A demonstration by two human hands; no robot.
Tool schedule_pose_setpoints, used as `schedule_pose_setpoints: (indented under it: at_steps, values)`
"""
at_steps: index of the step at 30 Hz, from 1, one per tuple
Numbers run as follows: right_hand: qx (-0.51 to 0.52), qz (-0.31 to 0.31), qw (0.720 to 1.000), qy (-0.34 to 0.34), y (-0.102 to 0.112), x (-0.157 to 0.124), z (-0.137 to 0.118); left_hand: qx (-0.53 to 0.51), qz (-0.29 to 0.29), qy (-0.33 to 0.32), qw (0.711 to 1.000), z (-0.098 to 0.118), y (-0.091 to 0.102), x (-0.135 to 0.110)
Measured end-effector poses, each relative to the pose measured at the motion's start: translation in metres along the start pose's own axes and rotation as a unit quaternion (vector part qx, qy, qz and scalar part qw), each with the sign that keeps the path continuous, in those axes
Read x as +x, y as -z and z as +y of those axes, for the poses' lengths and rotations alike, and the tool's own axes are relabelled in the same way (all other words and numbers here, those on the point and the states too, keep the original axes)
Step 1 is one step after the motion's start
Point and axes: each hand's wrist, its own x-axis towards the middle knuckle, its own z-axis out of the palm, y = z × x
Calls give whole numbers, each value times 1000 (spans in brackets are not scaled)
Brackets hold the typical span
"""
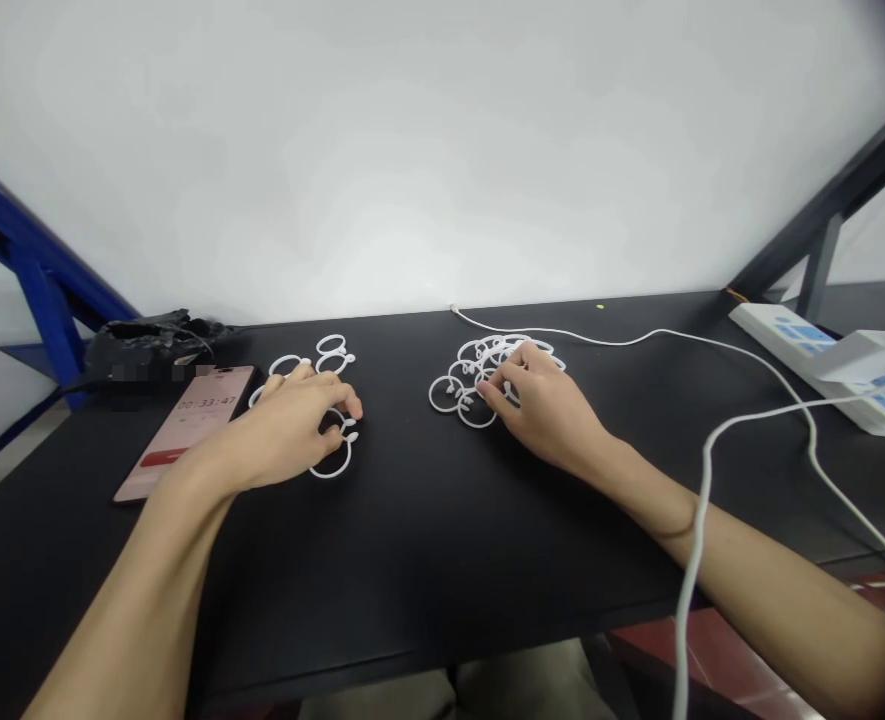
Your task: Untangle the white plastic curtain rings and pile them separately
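Note:
My right hand (pixel 543 405) is at a pile of thin white plastic rings (pixel 478 425), each with a small tab. Its thumb and fingertips are closed together at the near left of the pile, on what looks like one ring. Over a looser group on the left hovers my left hand (pixel 284 420), palm down, thumb and forefinger apart. Beneath its thumb lies a white ring (pixel 329 475) on the black table (pixel 412 540). Two more rings (pixel 330 347) lie just beyond its fingers, and others are partly hidden under the hand.
Left of my left hand lies a phone (pixel 198 415) showing a timer. Behind it is a crumpled black bag (pixel 149 340). A white cable (pixel 659 333) crosses the right side, passing over my right forearm. A white power strip (pixel 809 350) sits far right; a white wall (pixel 442 160) stands behind.

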Motion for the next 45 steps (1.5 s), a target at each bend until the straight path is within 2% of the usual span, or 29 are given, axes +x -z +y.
schedule_pose_setpoints:
  at_steps: [4, 10, 20, 22, 24, 27, 29, 30, 32, 36, 38, 39, 42, 45]
  values:
    - [-25, 29, 999, -3, 1, 3, 4, 0, 1, -7, 1000, 0, -3, 1]
    - [-23, 38, 999, 4, 1, 4, 5, 12, 6, 5, 1000, -1, -5, 4]
    - [26, 64, 995, 74, 6, 0, -6, 53, 39, 20, 998, -7, -6, 12]
    - [45, 71, 992, 94, 6, -2, -10, 53, 70, 16, 996, -2, -3, 12]
    - [73, 71, 988, 113, 6, -5, -16, 35, 126, 2, 991, 8, -1, 11]
    - [128, 53, 983, 118, 6, -12, -28, -30, 235, -39, 971, 36, -3, 8]
    - [175, 30, 978, 110, 7, -15, -35, -77, 263, -92, 957, 55, -7, 5]
    - [203, 13, 974, 100, 8, -17, -38, -101, 255, -117, 954, 63, -9, 4]
    - [264, -29, 962, 66, 10, -17, -40, -165, 212, -124, 955, 74, -12, 1]
    - [390, -143, 910, 8, 16, -15, -35, -308, 22, -74, 948, 77, -5, -2]
    - [441, -186, 878, 20, 19, -14, -33, -349, -63, -89, 931, 73, 0, -3]
    - [457, -197, 867, 34, 21, -14, -33, -362, -86, -105, 922, 71, 2, -4]
    - [481, -177, 854, 92, 29, -14, -35, -411, -100, -156, 893, 64, 4, -5]
    - [515, -110, 841, 122, 37, -14, -37, -495, -52, -204, 843, 59, 1, -5]
